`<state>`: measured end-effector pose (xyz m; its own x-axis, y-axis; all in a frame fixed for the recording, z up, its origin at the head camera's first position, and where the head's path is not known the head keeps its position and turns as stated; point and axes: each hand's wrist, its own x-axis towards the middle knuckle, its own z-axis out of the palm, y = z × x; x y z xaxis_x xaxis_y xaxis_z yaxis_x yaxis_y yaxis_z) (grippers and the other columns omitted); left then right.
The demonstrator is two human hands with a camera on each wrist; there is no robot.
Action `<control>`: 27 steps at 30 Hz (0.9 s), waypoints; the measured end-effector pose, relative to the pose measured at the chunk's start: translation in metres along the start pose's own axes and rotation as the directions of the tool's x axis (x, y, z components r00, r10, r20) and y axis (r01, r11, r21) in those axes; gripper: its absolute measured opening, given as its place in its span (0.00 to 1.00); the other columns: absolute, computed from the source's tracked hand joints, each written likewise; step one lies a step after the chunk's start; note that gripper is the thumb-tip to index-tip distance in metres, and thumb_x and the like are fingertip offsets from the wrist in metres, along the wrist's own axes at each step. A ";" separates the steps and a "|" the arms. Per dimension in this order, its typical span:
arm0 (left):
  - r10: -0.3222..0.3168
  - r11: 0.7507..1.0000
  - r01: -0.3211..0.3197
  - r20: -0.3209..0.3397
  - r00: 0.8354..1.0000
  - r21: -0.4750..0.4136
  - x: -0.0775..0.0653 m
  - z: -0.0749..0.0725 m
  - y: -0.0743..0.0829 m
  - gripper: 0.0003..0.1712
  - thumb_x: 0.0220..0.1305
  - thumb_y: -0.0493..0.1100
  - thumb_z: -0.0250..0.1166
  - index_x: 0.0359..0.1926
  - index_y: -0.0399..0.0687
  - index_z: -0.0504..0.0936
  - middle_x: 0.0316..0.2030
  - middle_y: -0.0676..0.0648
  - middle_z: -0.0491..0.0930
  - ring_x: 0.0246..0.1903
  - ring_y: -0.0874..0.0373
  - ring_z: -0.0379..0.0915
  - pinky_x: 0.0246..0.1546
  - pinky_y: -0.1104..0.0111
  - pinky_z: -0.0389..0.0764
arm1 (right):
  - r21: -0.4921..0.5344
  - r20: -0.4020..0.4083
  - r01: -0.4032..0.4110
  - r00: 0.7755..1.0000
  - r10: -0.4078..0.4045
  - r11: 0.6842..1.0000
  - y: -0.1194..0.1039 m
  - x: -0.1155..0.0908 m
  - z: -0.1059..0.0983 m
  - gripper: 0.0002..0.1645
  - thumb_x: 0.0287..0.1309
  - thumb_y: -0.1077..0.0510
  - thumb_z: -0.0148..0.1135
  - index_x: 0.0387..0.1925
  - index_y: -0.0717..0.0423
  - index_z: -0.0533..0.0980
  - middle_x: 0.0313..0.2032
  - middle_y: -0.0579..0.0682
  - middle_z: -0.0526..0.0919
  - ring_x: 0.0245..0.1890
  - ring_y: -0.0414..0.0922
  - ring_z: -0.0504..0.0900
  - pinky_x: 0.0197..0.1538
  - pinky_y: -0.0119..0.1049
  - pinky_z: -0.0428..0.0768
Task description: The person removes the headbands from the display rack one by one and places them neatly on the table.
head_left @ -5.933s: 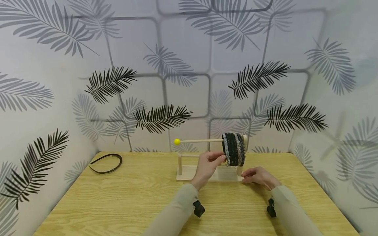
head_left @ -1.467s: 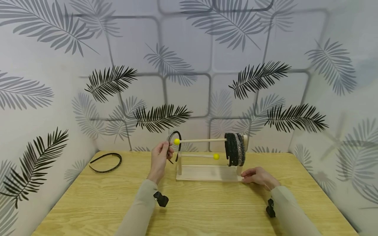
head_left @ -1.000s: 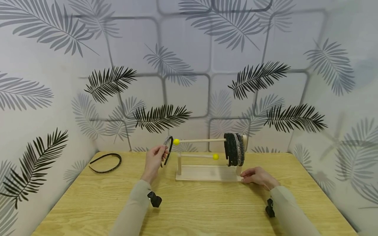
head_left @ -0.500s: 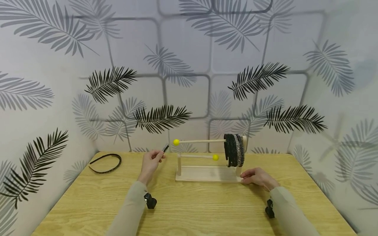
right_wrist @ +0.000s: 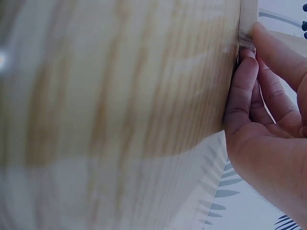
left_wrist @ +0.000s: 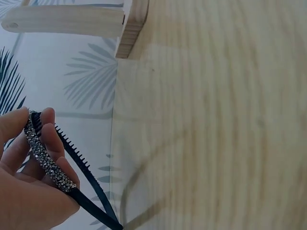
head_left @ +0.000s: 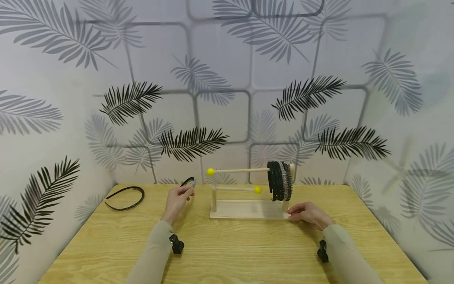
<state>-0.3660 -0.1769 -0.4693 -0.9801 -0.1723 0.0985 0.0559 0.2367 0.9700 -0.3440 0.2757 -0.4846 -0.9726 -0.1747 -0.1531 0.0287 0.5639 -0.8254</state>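
A black headband with a silver rhinestone strip and comb teeth point(left_wrist: 48, 160) is pinched between the thumb and fingers of my left hand point(head_left: 176, 200), left of the wooden stand point(head_left: 248, 213). In the left wrist view its two ends point down over the table's edge. Several dark and silvery headbands point(head_left: 280, 181) hang close together at the right end of the stand's upper rod point(head_left: 242, 170). My right hand point(head_left: 310, 213) pinches the right front corner of the stand's base; the right wrist view shows thumb and index finger at that corner.
Another black headband point(head_left: 143, 196) lies on the wooden table point(head_left: 117, 240) at the back left. A yellow ball point(head_left: 211, 172) tips the upper rod's left end; a second yellow ball point(head_left: 257, 190) ends the lower rod. A leaf-patterned wall stands behind.
From the headbands on the upper rod, my left hand has drawn one off past the left yellow ball. It has since moved left and down, turning the headband. My right hand has stayed put.
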 end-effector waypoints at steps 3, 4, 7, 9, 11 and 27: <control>-0.020 0.999 0.019 0.010 1.000 0.036 -0.001 -0.005 -0.004 0.16 0.70 0.43 0.62 0.52 0.37 0.84 0.45 0.37 0.85 0.44 0.40 0.77 0.51 0.51 0.77 | 0.015 0.014 -0.009 1.000 0.009 1.000 0.001 0.000 0.002 0.17 0.52 0.65 0.72 0.44 0.67 0.82 0.39 0.53 0.84 0.35 0.42 0.78 0.39 0.33 0.77; -0.027 0.999 0.027 0.013 1.000 0.047 -0.001 -0.005 -0.004 0.16 0.69 0.43 0.63 0.52 0.38 0.84 0.45 0.38 0.85 0.44 0.41 0.78 0.51 0.51 0.77 | 0.015 0.018 -0.008 1.000 0.008 1.000 0.001 -0.001 0.003 0.16 0.53 0.65 0.72 0.44 0.67 0.82 0.39 0.53 0.84 0.35 0.42 0.78 0.38 0.33 0.77; -0.022 0.998 0.019 0.040 0.999 0.060 -0.001 -0.007 -0.004 0.16 0.67 0.41 0.65 0.53 0.37 0.83 0.47 0.38 0.84 0.42 0.44 0.79 0.51 0.51 0.78 | 0.016 0.017 -0.016 1.000 0.016 1.000 0.003 -0.001 0.004 0.16 0.53 0.66 0.71 0.44 0.67 0.82 0.39 0.53 0.84 0.35 0.43 0.77 0.38 0.33 0.77; -0.013 0.998 0.009 0.060 0.998 0.056 0.000 -0.008 -0.004 0.16 0.66 0.40 0.65 0.53 0.37 0.83 0.47 0.38 0.84 0.42 0.45 0.80 0.50 0.51 0.79 | 0.005 0.009 -0.007 1.000 0.007 1.000 0.002 -0.001 0.003 0.16 0.53 0.65 0.71 0.45 0.68 0.81 0.39 0.54 0.84 0.35 0.43 0.77 0.38 0.34 0.76; -0.002 0.999 -0.002 0.085 0.996 0.049 0.001 -0.010 -0.005 0.17 0.65 0.38 0.65 0.53 0.36 0.83 0.48 0.36 0.83 0.43 0.44 0.80 0.51 0.51 0.79 | -0.003 0.007 0.001 1.000 -0.001 1.000 0.001 0.000 0.002 0.17 0.53 0.65 0.71 0.45 0.68 0.81 0.40 0.55 0.84 0.35 0.43 0.77 0.39 0.34 0.76; -0.029 0.975 -0.006 0.155 0.987 0.222 0.008 -0.034 -0.014 0.17 0.63 0.35 0.67 0.53 0.36 0.82 0.51 0.37 0.82 0.50 0.42 0.78 0.49 0.53 0.79 | -0.013 0.005 -0.021 1.000 0.021 1.000 -0.001 0.000 -0.001 0.17 0.53 0.64 0.72 0.45 0.66 0.82 0.40 0.54 0.84 0.36 0.43 0.78 0.41 0.34 0.77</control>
<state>-0.3678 -0.2142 -0.4748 -0.9990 -0.0287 0.0349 0.0185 0.4443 0.8957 -0.3442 0.2753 -0.4831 -0.9706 -0.1668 -0.1736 0.0464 0.5779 -0.8148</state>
